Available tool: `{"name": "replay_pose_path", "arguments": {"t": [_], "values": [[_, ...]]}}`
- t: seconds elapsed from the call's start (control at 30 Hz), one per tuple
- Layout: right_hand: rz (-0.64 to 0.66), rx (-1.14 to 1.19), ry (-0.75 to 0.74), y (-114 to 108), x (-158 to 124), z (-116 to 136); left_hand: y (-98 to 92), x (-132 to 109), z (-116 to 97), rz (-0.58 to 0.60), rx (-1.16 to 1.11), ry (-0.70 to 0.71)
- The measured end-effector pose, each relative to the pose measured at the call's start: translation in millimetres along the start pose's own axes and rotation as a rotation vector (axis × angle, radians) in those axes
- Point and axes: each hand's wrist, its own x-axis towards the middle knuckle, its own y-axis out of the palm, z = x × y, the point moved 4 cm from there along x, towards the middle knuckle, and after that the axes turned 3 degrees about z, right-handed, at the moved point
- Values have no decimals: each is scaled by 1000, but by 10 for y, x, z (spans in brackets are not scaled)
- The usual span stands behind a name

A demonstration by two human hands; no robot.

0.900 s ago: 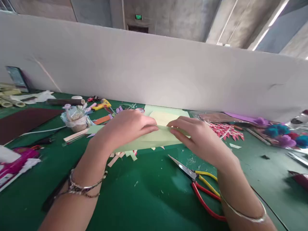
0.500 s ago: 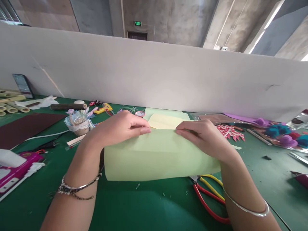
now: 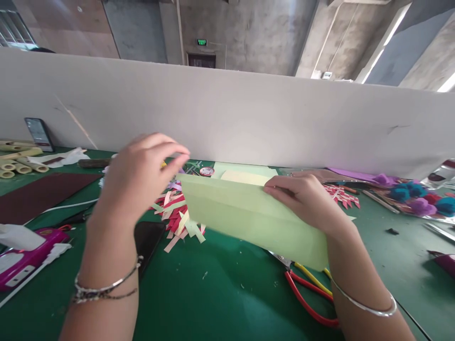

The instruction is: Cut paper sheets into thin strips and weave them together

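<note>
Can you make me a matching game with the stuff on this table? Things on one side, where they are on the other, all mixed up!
Things:
1. green paper
2. phone
3. scissors
4. paper strips

Places:
A. leaning on the white wall
B. held up by the right hand
C. piled on the green table
D. partly hidden behind the green paper, red and yellow handles showing

Pairs: 1-B, 2-A, 3-D, 4-C

Head view, single: worn camera, facing forward and down across green bench (image 3: 220, 303) to white partition (image 3: 249, 118) at 12 o'clock; left hand (image 3: 137, 177), right hand (image 3: 305, 201) close below lens.
</note>
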Motion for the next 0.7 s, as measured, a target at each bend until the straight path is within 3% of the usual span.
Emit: {"name": "replay_pose_path", "arguments": {"t": [0.13, 0.23, 0.47, 0.7], "values": [[-27, 33, -110, 83, 18, 158, 226, -44, -626, 176, -175, 396], [-83, 36, -169, 70, 10, 243, 352, -58, -779, 273, -165, 449], [8, 50, -201, -5, -8, 173, 290, -42, -507, 454, -309, 428], [48, 122, -6, -257, -124, -164, 234, 2, -68, 591, -427, 192]]}}
